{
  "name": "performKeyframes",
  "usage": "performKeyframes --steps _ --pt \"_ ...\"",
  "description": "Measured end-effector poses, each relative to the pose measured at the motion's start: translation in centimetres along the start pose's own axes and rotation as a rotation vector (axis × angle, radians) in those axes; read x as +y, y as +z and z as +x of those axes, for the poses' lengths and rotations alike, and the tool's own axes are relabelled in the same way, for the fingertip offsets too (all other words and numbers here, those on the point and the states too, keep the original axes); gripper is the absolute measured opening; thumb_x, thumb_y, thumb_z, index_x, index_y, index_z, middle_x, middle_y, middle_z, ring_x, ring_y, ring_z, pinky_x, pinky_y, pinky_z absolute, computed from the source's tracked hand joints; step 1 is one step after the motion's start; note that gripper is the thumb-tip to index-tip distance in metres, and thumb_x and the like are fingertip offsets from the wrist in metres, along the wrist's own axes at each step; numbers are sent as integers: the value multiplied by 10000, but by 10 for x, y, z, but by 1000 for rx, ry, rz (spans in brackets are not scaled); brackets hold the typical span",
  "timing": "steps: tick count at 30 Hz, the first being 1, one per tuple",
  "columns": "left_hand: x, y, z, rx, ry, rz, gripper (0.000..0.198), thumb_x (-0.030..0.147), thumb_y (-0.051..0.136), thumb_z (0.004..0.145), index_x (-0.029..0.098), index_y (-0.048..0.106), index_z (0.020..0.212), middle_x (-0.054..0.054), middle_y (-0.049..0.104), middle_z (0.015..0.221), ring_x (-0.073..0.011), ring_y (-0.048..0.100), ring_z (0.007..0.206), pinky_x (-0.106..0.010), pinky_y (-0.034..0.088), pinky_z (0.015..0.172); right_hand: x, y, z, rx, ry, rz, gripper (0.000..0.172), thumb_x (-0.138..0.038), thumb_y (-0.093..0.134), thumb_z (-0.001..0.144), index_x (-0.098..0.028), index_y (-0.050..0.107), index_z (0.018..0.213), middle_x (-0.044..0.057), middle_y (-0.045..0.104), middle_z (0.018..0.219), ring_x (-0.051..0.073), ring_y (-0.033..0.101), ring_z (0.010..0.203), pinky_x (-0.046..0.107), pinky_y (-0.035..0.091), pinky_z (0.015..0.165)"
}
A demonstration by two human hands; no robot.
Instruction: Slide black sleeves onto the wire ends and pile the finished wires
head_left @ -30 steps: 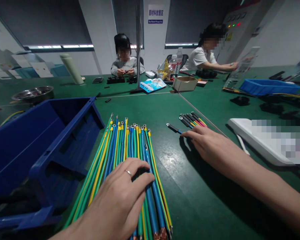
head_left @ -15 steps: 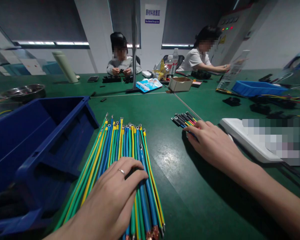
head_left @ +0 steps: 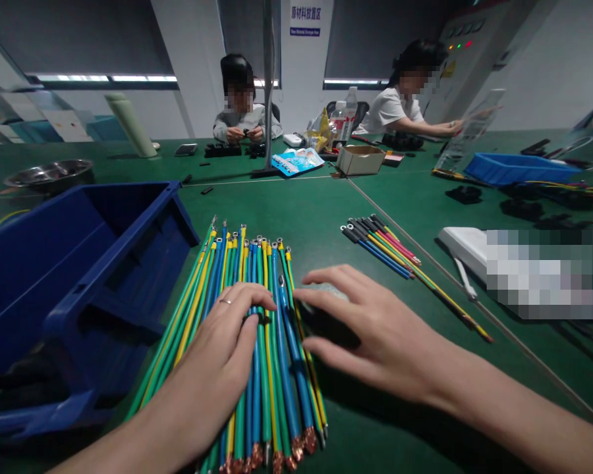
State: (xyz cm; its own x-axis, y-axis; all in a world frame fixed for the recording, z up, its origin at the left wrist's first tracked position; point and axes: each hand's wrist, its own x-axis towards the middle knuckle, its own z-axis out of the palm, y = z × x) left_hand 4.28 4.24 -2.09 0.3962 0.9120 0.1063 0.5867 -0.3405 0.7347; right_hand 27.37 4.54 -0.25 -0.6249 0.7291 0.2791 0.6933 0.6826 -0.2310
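Observation:
Under my left hand (head_left: pixel 222 336) lies a broad row of blue, green and yellow-green cables (head_left: pixel 285 368), with ring lugs at the far ends and bare copper strands at several near ends. That hand rests on top of them, thumb and fingers apart, gripping none. My right hand (head_left: pixel 375 322) hovers at the row's right edge, its fingers spread and holding nothing. Farther right, a small group of thinner cables (head_left: pixel 388 247) in blue, yellow and red lies on the table, with black sleeves and ring lugs at one end.
A dark blue bin (head_left: pixel 143 263) stands close on the left, a metal bowl (head_left: pixel 49 174) behind it. At the right are a white device (head_left: pixel 467 247) and a blue tray (head_left: pixel 521 168). A cardboard box (head_left: pixel 360 161) sits across the table (head_left: pixel 286 204), where two people work.
My right hand has left the thin cables and come left to the wide row, its fingers spreading. My left hand has shifted slightly up on the cables. The view has tilted slightly.

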Motion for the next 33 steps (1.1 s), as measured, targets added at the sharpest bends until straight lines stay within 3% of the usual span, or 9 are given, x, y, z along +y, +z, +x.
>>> performKeyframes --steps 3,15,19,27,33 --pt "-3 -1 4 12 -79 -142 166 279 333 1020 252 486 1079 -56 542 1166 -239 485 1161 -498 346 1049 -19 9 -2 -92 -55 155 723 -588 565 873 -133 450 1424 144 454 1462 257 455 1290 407 442 1038" --pt "-2 -4 10 69 -170 -357 143 207 423 949 221 564 963 -12 594 978 -218 552 1023 -413 370 949 -23 12 -8 -234 -38 164 1161 -768 633 651 -79 293 1522 180 308 1569 336 351 1387 476 366 1115" --pt "-2 -5 10 73 -167 -347 147 192 430 937 220 574 933 -6 600 962 -212 555 1007 -399 373 935 -24 12 -9 -235 -39 125 1167 -750 652 663 -80 258 1534 179 285 1579 335 328 1405 478 371 1116" --pt "2 -5 11 53 -161 -328 147 188 426 904 209 571 890 -15 596 924 -218 563 968 -396 382 910 -24 11 -8 -159 -83 152 1044 -724 653 696 -32 427 1445 219 376 1524 343 388 1385 472 398 1099" --pt "2 -5 12 39 -134 -284 165 181 410 890 203 573 902 -36 610 937 -228 577 967 -424 402 916 -24 6 -9 -96 -40 255 928 -648 708 697 -110 474 1416 203 410 1507 328 472 1334 467 445 1049"
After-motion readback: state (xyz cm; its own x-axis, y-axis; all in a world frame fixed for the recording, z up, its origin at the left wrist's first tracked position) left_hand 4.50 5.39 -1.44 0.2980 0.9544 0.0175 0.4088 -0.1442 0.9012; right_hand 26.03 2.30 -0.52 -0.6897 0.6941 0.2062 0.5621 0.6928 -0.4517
